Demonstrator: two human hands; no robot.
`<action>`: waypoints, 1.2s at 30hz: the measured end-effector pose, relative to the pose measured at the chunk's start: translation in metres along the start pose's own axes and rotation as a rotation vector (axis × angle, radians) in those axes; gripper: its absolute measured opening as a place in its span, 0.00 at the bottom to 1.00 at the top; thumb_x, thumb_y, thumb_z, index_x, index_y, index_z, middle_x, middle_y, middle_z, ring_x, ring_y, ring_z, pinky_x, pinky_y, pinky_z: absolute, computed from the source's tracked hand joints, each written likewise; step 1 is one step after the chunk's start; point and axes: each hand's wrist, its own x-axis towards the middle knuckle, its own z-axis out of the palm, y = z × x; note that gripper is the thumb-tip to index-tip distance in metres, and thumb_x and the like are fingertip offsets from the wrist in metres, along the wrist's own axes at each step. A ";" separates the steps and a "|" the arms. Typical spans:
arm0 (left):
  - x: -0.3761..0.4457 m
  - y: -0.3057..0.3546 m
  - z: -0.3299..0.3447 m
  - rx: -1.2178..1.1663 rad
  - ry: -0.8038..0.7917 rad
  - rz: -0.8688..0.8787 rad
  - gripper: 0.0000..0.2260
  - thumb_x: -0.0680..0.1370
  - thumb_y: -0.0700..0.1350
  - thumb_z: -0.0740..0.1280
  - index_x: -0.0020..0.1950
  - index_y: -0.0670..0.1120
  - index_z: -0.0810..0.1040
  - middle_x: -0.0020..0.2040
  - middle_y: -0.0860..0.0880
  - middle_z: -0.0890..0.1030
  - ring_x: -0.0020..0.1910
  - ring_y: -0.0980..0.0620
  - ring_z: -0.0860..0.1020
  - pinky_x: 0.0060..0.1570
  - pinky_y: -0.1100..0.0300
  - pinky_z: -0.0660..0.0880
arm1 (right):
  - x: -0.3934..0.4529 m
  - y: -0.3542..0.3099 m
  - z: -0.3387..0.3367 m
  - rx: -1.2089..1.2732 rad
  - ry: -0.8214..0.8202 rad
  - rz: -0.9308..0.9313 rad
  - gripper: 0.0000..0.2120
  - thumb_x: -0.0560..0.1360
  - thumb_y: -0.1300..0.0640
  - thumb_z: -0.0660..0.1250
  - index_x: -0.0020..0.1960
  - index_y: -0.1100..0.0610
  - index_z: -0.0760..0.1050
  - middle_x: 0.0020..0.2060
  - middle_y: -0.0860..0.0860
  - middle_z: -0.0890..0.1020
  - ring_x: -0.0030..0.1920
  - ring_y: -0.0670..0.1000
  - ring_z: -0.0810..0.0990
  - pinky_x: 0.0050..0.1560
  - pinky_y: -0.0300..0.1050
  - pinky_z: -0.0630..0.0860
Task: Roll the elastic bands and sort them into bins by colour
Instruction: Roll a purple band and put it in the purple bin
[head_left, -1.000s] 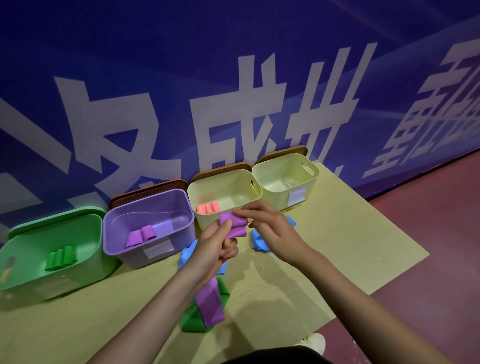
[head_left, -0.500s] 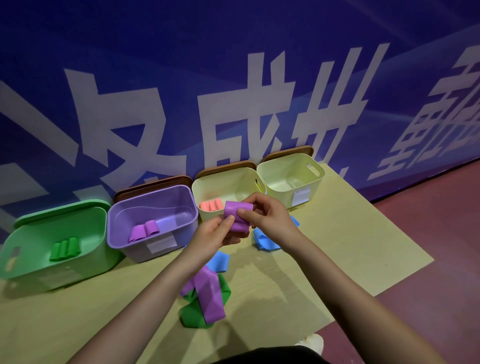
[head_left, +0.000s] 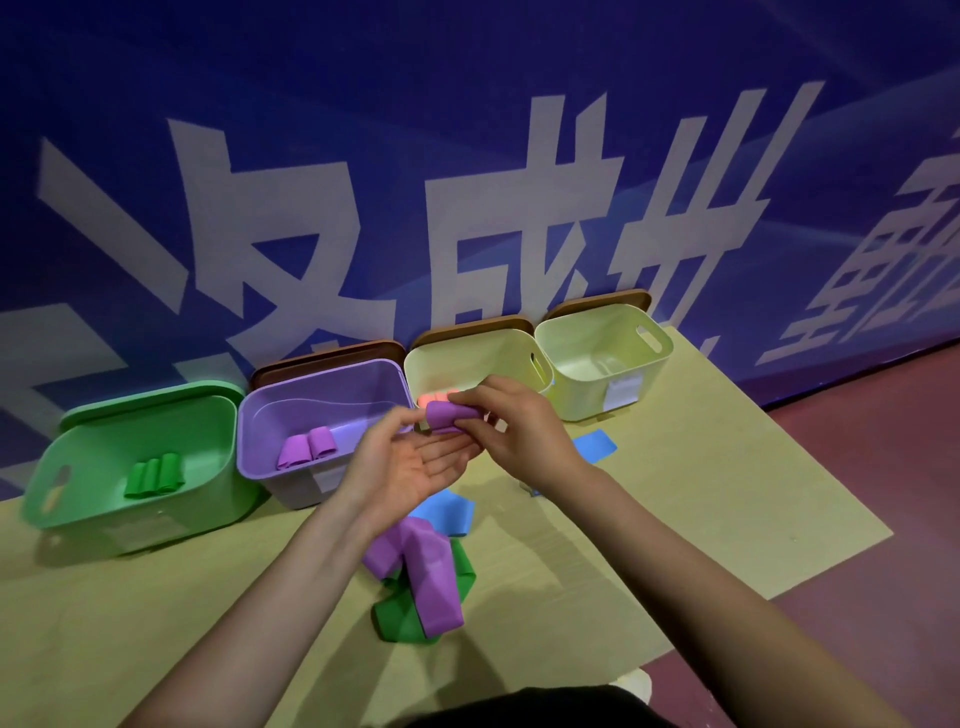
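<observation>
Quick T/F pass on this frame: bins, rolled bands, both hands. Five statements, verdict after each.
1. The right hand pinches a rolled purple band. True.
2. The left hand holds a green band in its grip. False: its palm faces up with the fingers relaxed, under the purple roll.
3. The purple bin holds two purple rolls. True.
4. The far right cream bin is full of blue rolls. False: no rolls show inside it; blue bands lie flat on the mat.
5. The green bin holds green rolls. True.
</observation>
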 end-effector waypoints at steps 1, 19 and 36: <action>-0.002 0.002 0.000 -0.009 0.007 -0.010 0.19 0.78 0.48 0.62 0.55 0.32 0.76 0.53 0.35 0.82 0.50 0.42 0.83 0.51 0.56 0.78 | 0.002 -0.001 0.001 -0.014 -0.005 -0.017 0.11 0.71 0.61 0.69 0.53 0.59 0.81 0.39 0.50 0.77 0.39 0.48 0.74 0.40 0.43 0.74; -0.005 -0.007 -0.012 0.350 0.005 0.446 0.11 0.82 0.36 0.55 0.56 0.39 0.76 0.43 0.45 0.85 0.44 0.51 0.84 0.52 0.60 0.78 | 0.000 -0.021 0.015 0.765 -0.008 0.569 0.07 0.76 0.64 0.67 0.54 0.61 0.79 0.43 0.54 0.82 0.41 0.45 0.81 0.43 0.36 0.76; -0.013 -0.014 -0.015 0.425 0.090 0.387 0.06 0.80 0.36 0.61 0.50 0.40 0.78 0.35 0.47 0.83 0.33 0.55 0.82 0.36 0.66 0.78 | -0.007 -0.016 0.004 0.718 -0.103 0.526 0.07 0.74 0.67 0.69 0.41 0.58 0.74 0.33 0.55 0.75 0.31 0.44 0.73 0.33 0.34 0.71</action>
